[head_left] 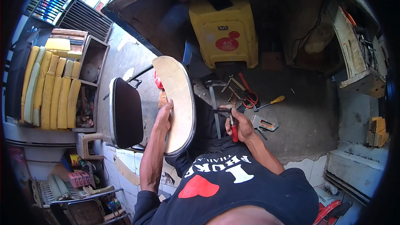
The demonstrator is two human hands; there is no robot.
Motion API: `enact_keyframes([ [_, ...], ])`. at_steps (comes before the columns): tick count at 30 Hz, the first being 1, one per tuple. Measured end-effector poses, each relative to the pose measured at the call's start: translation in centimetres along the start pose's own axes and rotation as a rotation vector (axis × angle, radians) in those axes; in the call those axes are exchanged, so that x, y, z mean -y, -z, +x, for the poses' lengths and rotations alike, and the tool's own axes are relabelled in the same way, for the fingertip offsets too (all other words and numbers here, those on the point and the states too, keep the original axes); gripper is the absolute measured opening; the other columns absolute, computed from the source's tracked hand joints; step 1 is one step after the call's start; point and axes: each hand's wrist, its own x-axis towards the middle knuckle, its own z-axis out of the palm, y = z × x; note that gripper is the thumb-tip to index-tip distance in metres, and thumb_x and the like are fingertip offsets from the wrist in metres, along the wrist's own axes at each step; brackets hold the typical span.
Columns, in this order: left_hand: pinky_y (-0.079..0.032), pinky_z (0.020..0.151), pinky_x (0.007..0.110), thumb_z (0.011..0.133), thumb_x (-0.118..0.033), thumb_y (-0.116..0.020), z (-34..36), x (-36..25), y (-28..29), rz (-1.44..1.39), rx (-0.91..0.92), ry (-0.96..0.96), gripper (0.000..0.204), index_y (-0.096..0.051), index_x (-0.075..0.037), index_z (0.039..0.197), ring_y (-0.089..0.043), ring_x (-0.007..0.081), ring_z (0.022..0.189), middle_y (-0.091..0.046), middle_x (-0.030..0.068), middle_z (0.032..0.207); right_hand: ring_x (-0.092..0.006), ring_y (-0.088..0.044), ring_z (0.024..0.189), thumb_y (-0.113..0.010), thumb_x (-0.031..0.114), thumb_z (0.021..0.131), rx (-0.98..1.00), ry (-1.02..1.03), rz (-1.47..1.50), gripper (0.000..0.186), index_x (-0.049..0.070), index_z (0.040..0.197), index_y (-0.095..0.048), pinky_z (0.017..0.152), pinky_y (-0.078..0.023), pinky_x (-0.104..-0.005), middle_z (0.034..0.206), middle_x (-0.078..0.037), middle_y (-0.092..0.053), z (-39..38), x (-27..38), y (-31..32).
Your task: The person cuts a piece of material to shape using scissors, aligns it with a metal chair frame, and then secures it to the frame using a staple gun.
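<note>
Resting against my lap is a folding chair with a metal frame. Its curved seat shows a bare, pale board face with a dark rim. My left hand grips the seat's left edge, thumb on the board and the other fingers mostly hidden. The chair's dark padded backrest stands just left of that hand. In my right hand is a bar clamp with a red handle, held over my right thigh. The clamp's long metal bar lies beside the seat, apart from it.
Scissors, a yellow-handled screwdriver and a grey staple gun lie on the floor at right. Ahead stands a yellow plastic stool under a bench. Yellow foam pads are stacked at left. A wooden tool drawer juts in at right.
</note>
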Motion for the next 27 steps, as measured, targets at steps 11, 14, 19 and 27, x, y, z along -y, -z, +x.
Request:
enact_keyframes([
  [11,-0.054,0.091,0.041,0.108,-0.043,-0.049,1.1,0.7,0.6,-0.011,0.005,-0.038,0.05,-0.059,-0.001,0.132,-0.069,0.0269,0.102,-0.069,0.016,0.121,-0.0054,-0.05,0.053,-0.05,0.044,0.106,-0.126,0.142,-0.721,0.05,0.01,0.139,-0.062,0.049,-0.039,-0.0224,0.063,0.0,-0.057,3.2,4.7,1.5],
  [14,-0.055,0.086,0.038,0.107,-0.046,-0.049,1.7,1.8,1.7,-0.003,0.013,-0.096,0.051,-0.061,-0.002,0.13,-0.07,0.0237,0.096,-0.071,0.0132,0.117,-0.0128,-0.062,0.061,-0.061,0.046,0.1,-0.278,0.54,-1.183,0.055,0.004,0.135,-0.063,0.058,-0.047,-0.0298,0.075,-0.009,-0.069,4.0,5.0,0.3],
  [19,-0.055,0.079,0.033,0.108,-0.05,-0.046,0.7,1.5,1.9,0.161,0.028,-0.145,0.053,-0.063,-0.004,0.129,-0.069,0.0182,0.092,-0.071,0.0101,0.114,-0.011,-0.055,0.056,-0.066,0.044,0.098,-0.255,0.144,-0.273,0.048,-0.003,0.111,-0.064,0.052,-0.042,-0.0251,0.066,-0.004,-0.06,6.9,2.3,0.8],
  [27,-0.058,0.081,0.036,0.11,-0.047,-0.042,-0.6,0.9,1.8,0.235,0.069,-0.145,0.052,-0.059,-0.003,0.133,-0.071,0.0181,0.092,-0.071,0.0099,0.115,-0.0118,-0.053,0.056,-0.061,0.047,0.102,-0.084,-0.076,0.063,0.059,-0.001,0.137,-0.057,0.056,-0.045,-0.0268,0.071,-0.003,-0.061,6.5,1.3,1.0],
])
